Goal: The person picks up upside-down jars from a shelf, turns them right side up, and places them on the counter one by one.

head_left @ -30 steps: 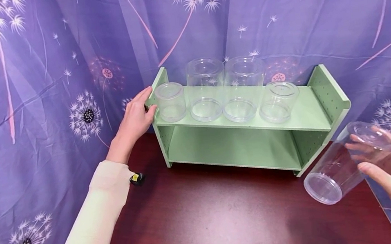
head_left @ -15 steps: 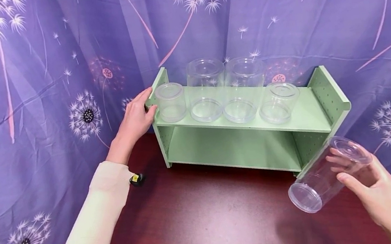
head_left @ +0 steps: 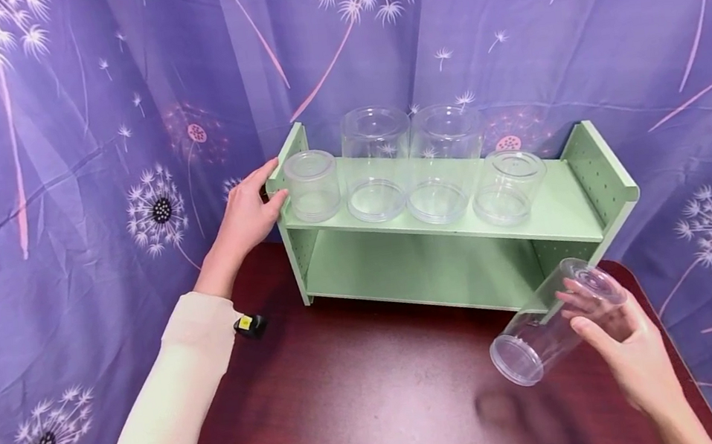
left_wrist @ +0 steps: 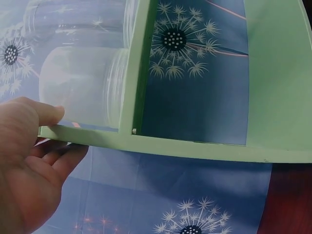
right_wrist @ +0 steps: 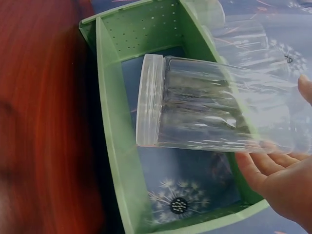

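Green shelf (head_left: pixel 422 266), four clear jars (head_left: pixel 314 191) on top: grips left panel (left_wrist: pixel 185 147) with left hand (head_left: pixel 248 213); holds fifth jar (head_left: pixel 546 330), tilted above table (head_left: pixel 353 402), in right hand (head_left: pixel 631 351).

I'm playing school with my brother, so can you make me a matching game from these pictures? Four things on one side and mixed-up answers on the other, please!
Things:
1. left hand
2. right hand
3. shelf unit
4. curtain

Answers:
A. pale green
B. holding a tilted clear jar
C. purple, with a pattern
D. gripping one end of the shelf unit

Right pairs: 1-D, 2-B, 3-A, 4-C
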